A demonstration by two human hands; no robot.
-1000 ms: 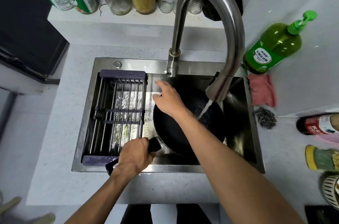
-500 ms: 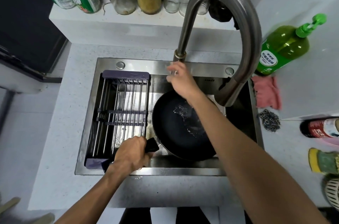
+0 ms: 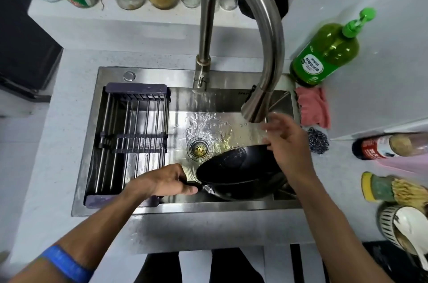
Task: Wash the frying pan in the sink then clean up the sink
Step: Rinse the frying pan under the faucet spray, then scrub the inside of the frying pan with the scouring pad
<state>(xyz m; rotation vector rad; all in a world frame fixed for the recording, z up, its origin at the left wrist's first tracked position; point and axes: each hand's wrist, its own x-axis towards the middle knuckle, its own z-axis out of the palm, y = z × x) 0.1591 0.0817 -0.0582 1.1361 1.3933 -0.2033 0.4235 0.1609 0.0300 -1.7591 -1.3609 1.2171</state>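
The black frying pan (image 3: pixel 234 174) is tilted in the steel sink (image 3: pixel 176 207), its far rim lowered toward the drain (image 3: pixel 199 149). Yellowish water lies on the sink floor around the drain. My left hand (image 3: pixel 165 182) grips the pan's black handle at the front of the sink. My right hand (image 3: pixel 286 141) hovers open with spread fingers over the pan's right rim, just under the faucet head (image 3: pixel 254 106). Water falls from the waterfall outlet at the faucet base (image 3: pixel 200 88).
A dark drying rack (image 3: pixel 134 136) fills the sink's left half. To the right are a green dish-soap bottle (image 3: pixel 324 53), pink cloth (image 3: pixel 312 106), steel wool (image 3: pixel 317 140), a red-capped bottle, sponge brush and bowl. Jars and spray bottles line the back ledge.
The pan has been tipped and shifted right, pouring its water out toward the drain. My right hand moved from the faucet lever to beneath the faucet head. Water now runs from the base outlet.
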